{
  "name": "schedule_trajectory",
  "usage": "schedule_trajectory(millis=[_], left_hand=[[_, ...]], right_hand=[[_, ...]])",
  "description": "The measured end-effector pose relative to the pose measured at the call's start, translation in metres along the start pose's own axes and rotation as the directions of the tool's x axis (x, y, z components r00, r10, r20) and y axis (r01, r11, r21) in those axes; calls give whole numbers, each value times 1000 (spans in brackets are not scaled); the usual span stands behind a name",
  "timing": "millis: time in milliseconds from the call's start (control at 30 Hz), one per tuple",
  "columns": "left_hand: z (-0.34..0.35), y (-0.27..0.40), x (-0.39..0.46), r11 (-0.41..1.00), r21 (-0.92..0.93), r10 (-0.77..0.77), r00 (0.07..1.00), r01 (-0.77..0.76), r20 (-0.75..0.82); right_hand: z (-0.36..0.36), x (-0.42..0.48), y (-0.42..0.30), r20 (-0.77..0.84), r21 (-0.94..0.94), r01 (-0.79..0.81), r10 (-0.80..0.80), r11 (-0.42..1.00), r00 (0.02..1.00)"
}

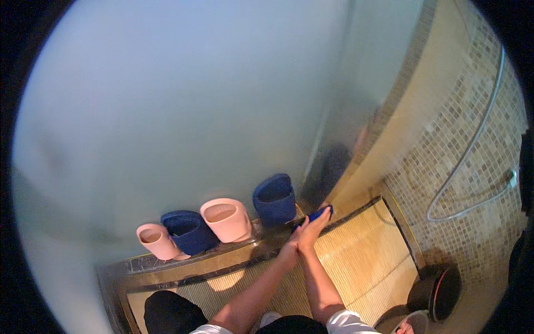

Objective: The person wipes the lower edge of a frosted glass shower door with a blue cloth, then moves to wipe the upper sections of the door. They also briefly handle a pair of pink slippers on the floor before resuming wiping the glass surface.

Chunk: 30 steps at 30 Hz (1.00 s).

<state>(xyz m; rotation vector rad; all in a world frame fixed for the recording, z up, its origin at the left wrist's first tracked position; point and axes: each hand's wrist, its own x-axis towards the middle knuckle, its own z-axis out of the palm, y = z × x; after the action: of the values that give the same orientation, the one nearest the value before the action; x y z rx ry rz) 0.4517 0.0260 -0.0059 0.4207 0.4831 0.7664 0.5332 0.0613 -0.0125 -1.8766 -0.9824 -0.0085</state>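
Observation:
A dark blue slide sandal (319, 213) is held low over the corner of the ledge, only partly visible. My right hand (312, 231) lies along it with fingers stretched out. Close against it, my left hand (290, 250) also grips the sandal, its fingers partly hidden. Just left of both hands, another dark blue slide (275, 204) leans upright against the frosted glass. Further left along the stone ledge (144, 263) stand a pink slide (225, 219), a dark blue slide (194, 236) and a smaller pink slide (157, 242).
A frosted glass panel (187, 104) rises behind the ledge. Ribbed tan flooring (363, 259) lies below. On the right are a mosaic-tiled surface (442, 146), a shower hose (471, 146), a dark round container (436, 290) and a pale bucket (421, 319) with pink contents.

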Motion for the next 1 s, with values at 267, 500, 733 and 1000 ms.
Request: schedule_trajectory(millis=[267, 500, 733, 1000], left_hand=[[51, 3, -40, 938, 260, 238, 971, -230, 2], [85, 84, -98, 957, -290, 70, 955, 17, 287], [123, 238, -204, 914, -114, 364, 912, -388, -187], [159, 386, -380, 937, -179, 213, 898, -299, -384]], right_hand=[[-105, 15, -114, -114, 303, 96, -64, 948, 991], [-160, -8, -219, 157, 685, -103, -8, 721, 988], [-170, -16, -353, 589, 699, -527, 29, 482, 808], [-203, -64, -532, 873, 319, -839, 209, 441, 442]])
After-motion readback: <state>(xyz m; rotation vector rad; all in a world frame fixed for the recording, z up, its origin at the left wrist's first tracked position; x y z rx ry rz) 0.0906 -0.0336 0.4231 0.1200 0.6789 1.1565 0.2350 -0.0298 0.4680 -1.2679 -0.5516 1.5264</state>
